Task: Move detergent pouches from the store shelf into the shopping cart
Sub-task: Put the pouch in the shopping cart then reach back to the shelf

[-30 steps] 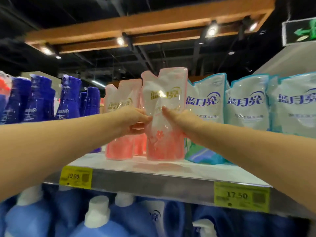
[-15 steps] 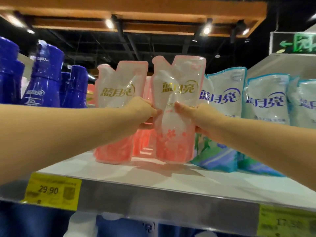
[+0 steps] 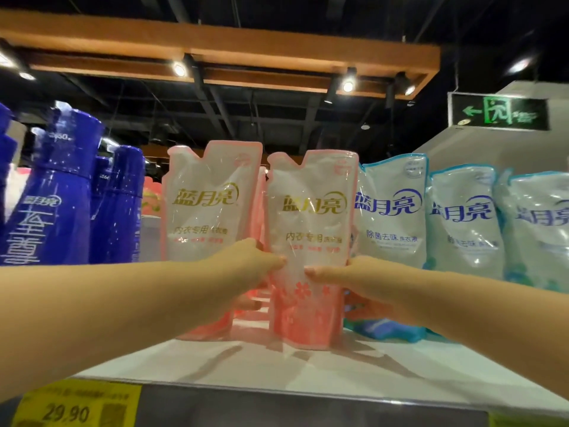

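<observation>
At the centre of the frame, on the white shelf (image 3: 308, 377), stands a pink detergent pouch (image 3: 308, 229) with both hands on it. Left of it, just beside and slightly further back, stands a second pink pouch (image 3: 209, 211) of the same kind, with more pink packs partly hidden behind the pair. Right of the held pouch, close against its edge, runs a row of blue-trimmed pouches (image 3: 391, 211) reaching to the right edge of the frame. Dark blue bottles (image 3: 58, 192) fill the left side of the shelf. A yellow price tag (image 3: 74, 411) reading 29.90 sits on the shelf's front rail at lower left, and a green exit sign (image 3: 498, 114) hangs at upper right under a wooden ceiling beam (image 3: 215, 44).

The held pouch is glossy, clear-white over its upper part and pink with flower prints below, edged in pink, with gold lettering across the middle and a notched spout corner at the top. It stands upright, long axis vertical, printed face toward the camera, its base at the shelf surface; whether it rests there or is just lifted cannot be told.

The left hand (image 3: 249, 266) pinches the pouch's left edge at mid-height, thumb on the front. The right hand (image 3: 338, 275) clasps the right edge, thumb across the front, fingers behind.
</observation>
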The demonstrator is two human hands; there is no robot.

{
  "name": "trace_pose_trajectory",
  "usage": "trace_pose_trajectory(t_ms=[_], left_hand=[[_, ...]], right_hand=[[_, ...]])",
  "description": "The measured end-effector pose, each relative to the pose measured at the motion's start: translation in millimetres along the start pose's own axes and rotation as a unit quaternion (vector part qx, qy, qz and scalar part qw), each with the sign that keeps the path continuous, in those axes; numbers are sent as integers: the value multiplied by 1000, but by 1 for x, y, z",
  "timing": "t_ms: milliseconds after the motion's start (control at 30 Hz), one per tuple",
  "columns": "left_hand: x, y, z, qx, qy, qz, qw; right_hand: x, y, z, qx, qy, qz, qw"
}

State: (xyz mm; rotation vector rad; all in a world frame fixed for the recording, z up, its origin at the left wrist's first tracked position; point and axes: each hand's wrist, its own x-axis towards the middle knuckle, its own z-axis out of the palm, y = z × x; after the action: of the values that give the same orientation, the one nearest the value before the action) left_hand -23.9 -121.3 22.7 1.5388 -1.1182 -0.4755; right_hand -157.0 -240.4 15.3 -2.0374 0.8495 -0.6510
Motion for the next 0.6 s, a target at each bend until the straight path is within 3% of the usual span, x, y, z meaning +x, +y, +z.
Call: trace_pose_trajectory(t_ms=[100,333,600], left_hand=[[-12,-13,3,100,-32,4,994],[-14,-2,19,177,-50,-3,983],[-17,0,17,148,-50,-18,987]], right_hand=[[-9,7,-2,-69,-25,46,996],[-8,-3,16,-149,14,19,989],[-2,-4,18,-137,16,37,990]])
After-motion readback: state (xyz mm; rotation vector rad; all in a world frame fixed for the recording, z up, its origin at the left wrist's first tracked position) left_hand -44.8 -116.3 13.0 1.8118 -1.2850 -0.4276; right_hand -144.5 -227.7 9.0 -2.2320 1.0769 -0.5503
